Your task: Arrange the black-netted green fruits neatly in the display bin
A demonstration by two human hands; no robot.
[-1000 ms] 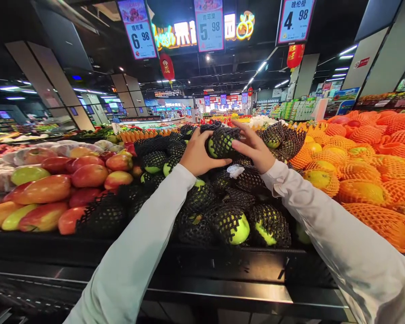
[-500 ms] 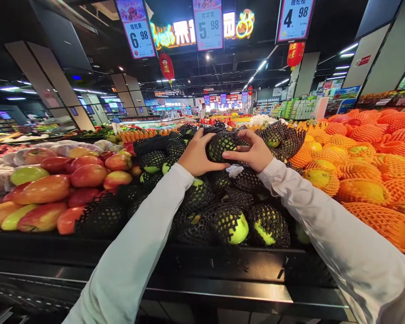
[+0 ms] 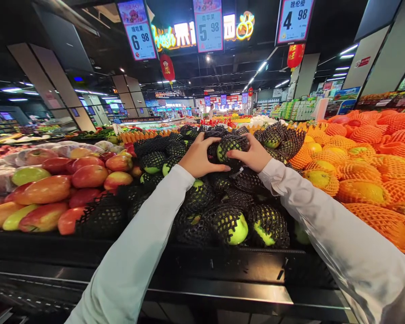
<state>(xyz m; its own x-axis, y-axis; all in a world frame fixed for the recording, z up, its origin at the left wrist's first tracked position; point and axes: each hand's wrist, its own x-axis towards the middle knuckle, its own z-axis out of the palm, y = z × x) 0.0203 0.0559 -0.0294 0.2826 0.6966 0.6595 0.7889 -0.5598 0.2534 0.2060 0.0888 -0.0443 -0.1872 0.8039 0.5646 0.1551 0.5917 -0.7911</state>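
Note:
A green apple in a black foam net [image 3: 230, 147] is raised over the middle of the pile. My right hand [image 3: 256, 155] grips it, with the thumb across its near side and the fingers partly hidden behind. To the left of it, my left hand [image 3: 199, 157] has thumb and fingers spread in a curve, with a dark gap between palm and apple. Whether its fingertips touch the net cannot be seen. Below lie several more netted green apples [image 3: 236, 229], some with bare green skin showing.
Red and yellow apples [image 3: 89, 176] are heaped on the left. Oranges in orange foam nets [image 3: 362, 191] fill the right side. A dark display ledge with a metal strip [image 3: 222, 290] runs along the front. Price signs [image 3: 207, 27] hang overhead.
The netted apple has shifted right, away from my left palm and into my right hand, and shows more green. My left hand has stayed nearly in place with its fingers apart.

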